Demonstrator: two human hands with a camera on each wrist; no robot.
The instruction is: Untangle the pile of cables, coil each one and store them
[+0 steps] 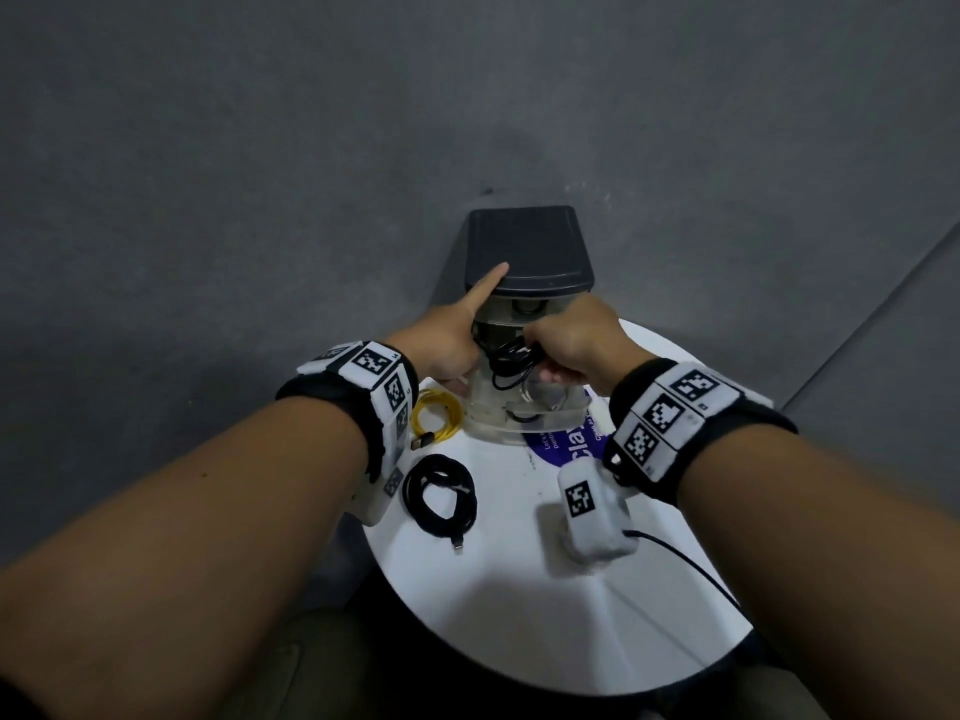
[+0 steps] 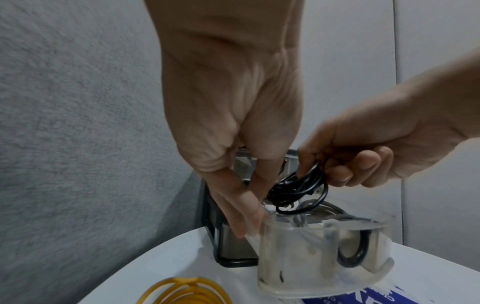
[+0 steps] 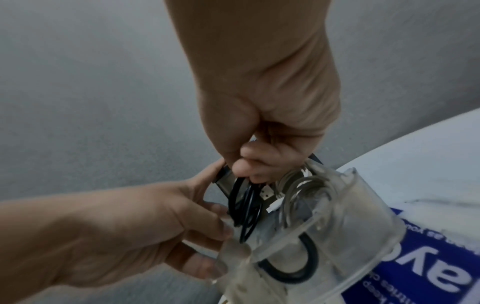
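While the right hand (image 1: 563, 343) pinches a small coiled black cable (image 2: 298, 188) by the top of its loops, fingers curled round the bundle, it holds the coil just above the open clear drawer (image 2: 322, 255) of a small drawer unit with a dark lid (image 1: 527, 252). The left hand (image 1: 447, 345) steadies that drawer: in the wrist views its fingers lie fairly straight against the clear side wall, and in the head view the forefinger points up along the unit, so it presses rather than grips.

The cable looks thin, light and limp, with some spring in it; I judge that the loops will fan out once released, so taking them all together at one point of the ring, as here, suits it best. The plugs are the stiffest parts and could catch on the drawer rim. The drawer already holds a pale cable and a thicker black ring of cable, so room is tight. The clear plastic looks smooth and light, likely to slide if not held.

Two more coils lie on the white round counter (image 1: 519, 589): a yellow cable (image 1: 436, 415) near the left wrist and a black cable (image 1: 440, 495) nearer the person.

A blue printed sheet (image 3: 441, 273) lies under the drawer; large white letters "ay" and small words such as "keep" can be made out, the rest being cut off or blurred.
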